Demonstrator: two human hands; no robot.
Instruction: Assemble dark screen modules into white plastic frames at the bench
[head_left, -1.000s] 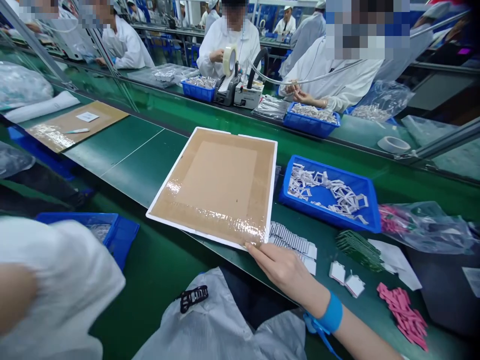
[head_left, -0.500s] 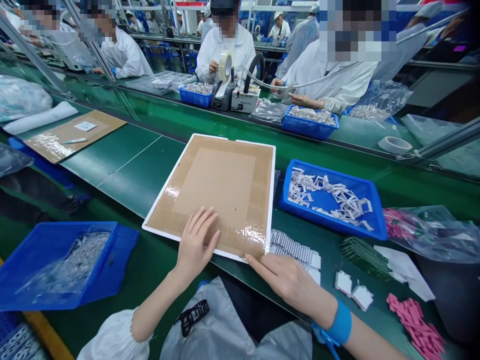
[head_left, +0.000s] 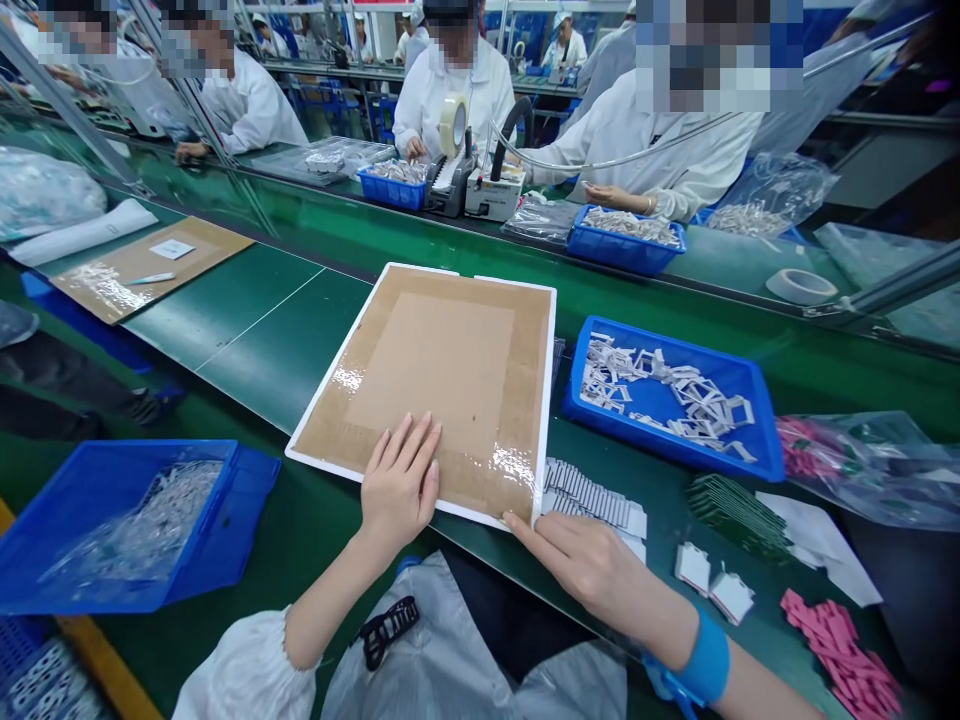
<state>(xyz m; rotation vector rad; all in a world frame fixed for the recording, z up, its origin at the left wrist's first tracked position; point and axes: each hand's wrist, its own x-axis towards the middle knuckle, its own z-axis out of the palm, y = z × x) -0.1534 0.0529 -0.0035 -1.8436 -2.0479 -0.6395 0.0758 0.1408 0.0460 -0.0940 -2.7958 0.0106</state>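
A brown cardboard panel [head_left: 450, 350] with a white rim and glossy taped borders lies on the green bench in front of me. My left hand [head_left: 401, 480] rests on its near part, palm down, with fingers stretched out. At the near right corner, my right hand [head_left: 585, 560] grips the panel's edge; one fingertip sits on the near rim and the other fingers are partly hidden. Rows of small white pieces [head_left: 592, 495] lie beside that corner, partly covered by the right hand.
To the right stand a blue tray [head_left: 769, 440] of white plastic frames, a stack of green boards [head_left: 735, 515] and pink strips [head_left: 840, 655]. A blue bin [head_left: 255, 500] is at left. Another brown panel [head_left: 97, 275] lies farther left. Co-workers [head_left: 457, 90] sit across the bench.
My right hand has shifted slightly right and down along the panel's near corner. The left hand still lies on the panel, its fingers a little closer together. The view has moved slightly.
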